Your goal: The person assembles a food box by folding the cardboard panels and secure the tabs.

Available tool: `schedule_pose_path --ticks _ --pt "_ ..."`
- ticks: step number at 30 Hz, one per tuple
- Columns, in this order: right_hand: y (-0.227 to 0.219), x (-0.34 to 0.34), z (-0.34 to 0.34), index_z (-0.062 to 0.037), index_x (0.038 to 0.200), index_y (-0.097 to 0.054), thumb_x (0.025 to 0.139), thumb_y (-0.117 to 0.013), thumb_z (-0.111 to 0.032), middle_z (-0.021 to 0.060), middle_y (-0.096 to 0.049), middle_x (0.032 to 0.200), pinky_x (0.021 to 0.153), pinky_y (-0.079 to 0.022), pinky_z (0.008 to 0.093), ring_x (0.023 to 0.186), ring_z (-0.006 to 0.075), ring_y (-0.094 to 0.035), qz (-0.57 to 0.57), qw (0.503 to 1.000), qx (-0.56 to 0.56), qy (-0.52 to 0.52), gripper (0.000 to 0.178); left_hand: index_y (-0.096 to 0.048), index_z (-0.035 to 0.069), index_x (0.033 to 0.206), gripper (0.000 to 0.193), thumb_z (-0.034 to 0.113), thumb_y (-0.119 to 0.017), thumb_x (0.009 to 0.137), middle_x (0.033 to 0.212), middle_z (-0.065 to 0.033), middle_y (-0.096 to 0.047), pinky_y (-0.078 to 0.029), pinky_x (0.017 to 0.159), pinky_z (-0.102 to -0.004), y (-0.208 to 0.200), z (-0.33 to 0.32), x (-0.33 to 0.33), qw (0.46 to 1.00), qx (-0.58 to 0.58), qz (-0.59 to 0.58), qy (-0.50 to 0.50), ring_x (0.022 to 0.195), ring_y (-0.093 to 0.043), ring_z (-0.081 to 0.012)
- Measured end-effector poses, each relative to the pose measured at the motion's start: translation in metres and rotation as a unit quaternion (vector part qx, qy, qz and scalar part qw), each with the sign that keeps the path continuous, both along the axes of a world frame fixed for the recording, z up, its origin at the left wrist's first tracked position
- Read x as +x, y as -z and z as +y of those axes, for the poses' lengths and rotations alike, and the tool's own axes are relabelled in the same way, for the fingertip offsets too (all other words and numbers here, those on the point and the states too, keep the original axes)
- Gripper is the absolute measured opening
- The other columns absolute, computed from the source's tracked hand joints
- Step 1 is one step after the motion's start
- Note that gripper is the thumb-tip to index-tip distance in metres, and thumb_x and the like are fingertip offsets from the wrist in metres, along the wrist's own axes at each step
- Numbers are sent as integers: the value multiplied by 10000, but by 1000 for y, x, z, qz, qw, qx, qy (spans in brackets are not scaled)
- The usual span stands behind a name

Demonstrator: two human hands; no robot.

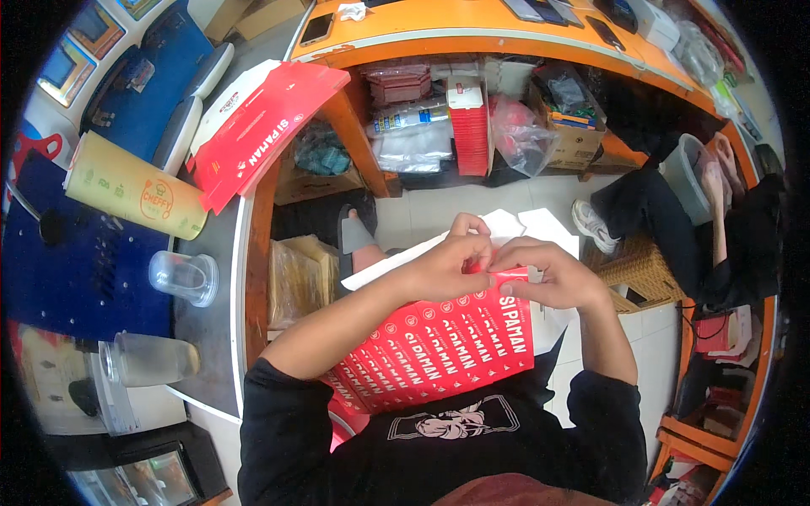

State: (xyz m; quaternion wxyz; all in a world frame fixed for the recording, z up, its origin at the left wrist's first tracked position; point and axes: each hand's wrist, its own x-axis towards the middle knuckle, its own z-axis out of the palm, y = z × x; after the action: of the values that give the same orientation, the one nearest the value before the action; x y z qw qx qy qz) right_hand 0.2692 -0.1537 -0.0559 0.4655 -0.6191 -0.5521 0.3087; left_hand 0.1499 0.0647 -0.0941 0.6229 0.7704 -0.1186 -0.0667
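Across my lap lies a fanned stack of red printed card box blanks (434,346), their overlapping edges making rows of white print. White card flaps (548,229) stick out beyond my hands. My left hand (460,260) is closed, thumb and fingers pinching the upper edge of the top red blank. Close beside it, my right hand (550,274) grips the same blank near its upper right corner, thumb on the red face. The fingertips nearly meet, and the fold between them is partly hidden.
On the dark counter (215,337) at left are red and white flat cards (270,122), a yellow printed roll (139,190), a clear plastic cup (183,278) and a pitcher (152,358). Stacked red boxes (469,135) fill a shelf ahead. Another person's hand (715,190) and wicker basket (645,266) are right.
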Motion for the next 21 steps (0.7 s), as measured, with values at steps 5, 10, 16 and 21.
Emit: schedule_pose_path --ticks 5,10,16,21 --pt "-17 2 -2 -54 1145 -716 854 -744 -97 132 -710 1094 964 -489 392 1076 305 -654 -70 996 -46 8 296 -519 102 894 235 74 -748 848 1248 -100 -353 -459 814 -291 -13 3 -4 999 37 6 12 928 -496 -153" --pt "-17 -1 2 -76 1158 -723 855 -741 -98 142 -704 1098 950 -496 388 1036 310 -661 -95 994 -48 -11 304 -527 86 954 209 61 -724 893 1263 -83 -377 -414 866 -260 -2 9 0 998 15 -10 64 1029 -459 -155" --pt "-3 2 2 -63 1142 -721 868 -721 -97 136 -703 1094 926 -509 395 1040 312 -660 -114 992 -40 22 276 -571 33 1125 317 208 -742 923 1237 -138 -510 -486 972 -350 -9 6 0 990 122 50 -43 1147 -566 -245" --pt "34 7 3 -28 1166 -683 925 -700 -140 122 -716 1077 903 -509 358 980 213 -659 -13 992 -76 101 265 -581 -13 1235 411 173 -760 915 1223 -149 -634 -495 1012 -349 9 7 -11 987 103 110 -57 1148 -623 -212"
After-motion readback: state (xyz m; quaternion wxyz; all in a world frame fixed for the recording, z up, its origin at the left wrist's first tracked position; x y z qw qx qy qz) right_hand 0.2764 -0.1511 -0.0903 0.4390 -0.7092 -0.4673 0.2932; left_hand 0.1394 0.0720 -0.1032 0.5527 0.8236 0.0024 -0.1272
